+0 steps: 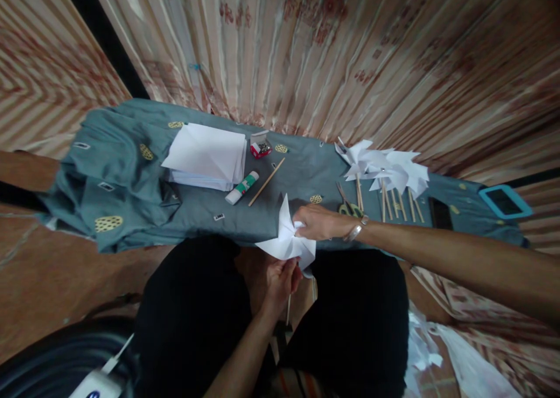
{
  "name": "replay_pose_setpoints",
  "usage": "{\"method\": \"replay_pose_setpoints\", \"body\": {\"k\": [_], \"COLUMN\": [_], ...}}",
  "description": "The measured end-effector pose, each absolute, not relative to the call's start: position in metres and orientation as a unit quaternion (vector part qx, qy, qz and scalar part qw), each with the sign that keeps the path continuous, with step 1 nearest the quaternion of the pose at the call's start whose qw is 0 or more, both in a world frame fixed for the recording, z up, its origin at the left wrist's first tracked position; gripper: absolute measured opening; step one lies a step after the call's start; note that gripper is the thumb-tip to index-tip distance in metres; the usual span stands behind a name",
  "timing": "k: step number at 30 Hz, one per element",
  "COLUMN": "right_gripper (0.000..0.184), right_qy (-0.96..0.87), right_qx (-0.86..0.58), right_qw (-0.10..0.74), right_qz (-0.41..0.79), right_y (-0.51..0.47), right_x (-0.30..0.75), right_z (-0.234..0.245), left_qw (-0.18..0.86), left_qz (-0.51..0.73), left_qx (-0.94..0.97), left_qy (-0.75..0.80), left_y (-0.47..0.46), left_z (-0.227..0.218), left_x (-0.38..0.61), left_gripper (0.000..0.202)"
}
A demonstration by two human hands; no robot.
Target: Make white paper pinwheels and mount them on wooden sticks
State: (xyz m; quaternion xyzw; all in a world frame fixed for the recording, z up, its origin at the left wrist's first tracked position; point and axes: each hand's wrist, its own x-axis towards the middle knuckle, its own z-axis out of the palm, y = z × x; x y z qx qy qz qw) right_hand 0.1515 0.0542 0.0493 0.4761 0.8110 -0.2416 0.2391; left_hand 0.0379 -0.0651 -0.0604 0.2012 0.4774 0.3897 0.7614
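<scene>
A white paper pinwheel (286, 237) hangs at the near edge of a table covered in grey-green cloth (131, 176). My left hand (282, 278) is closed below it, gripping its thin wooden stick. My right hand (319, 222) comes in from the right and pinches the pinwheel at its centre, fingers pressed together. A bracelet sits on the right wrist.
On the cloth lie a stack of white paper (205, 156), a glue stick (241, 188), a loose wooden stick (266, 182), a small red box (261, 147), scissors (350, 206), several finished pinwheels (387, 173), a dark phone (440, 213) and a blue-cased device (505, 201). Paper scraps lie on the floor at right.
</scene>
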Motion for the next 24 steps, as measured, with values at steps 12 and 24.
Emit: {"method": "replay_pose_setpoints", "body": {"k": [12, 24], "right_gripper": [0.017, 0.017], "right_qy": [0.73, 0.807], "right_qx": [0.592, 0.462], "right_qw": [0.178, 0.288], "right_qz": [-0.292, -0.229], "right_y": [0.039, 0.062], "right_x": [0.151, 0.134], "right_z": [0.05, 0.064], "left_qw": [0.737, 0.746], "left_qz": [0.392, 0.385], "left_qx": [0.289, 0.254], "left_qy": [0.468, 0.48], "left_y": [-0.067, -0.063], "left_z": [-0.062, -0.061], "left_x": [0.035, 0.032], "left_gripper": [0.051, 0.046]}}
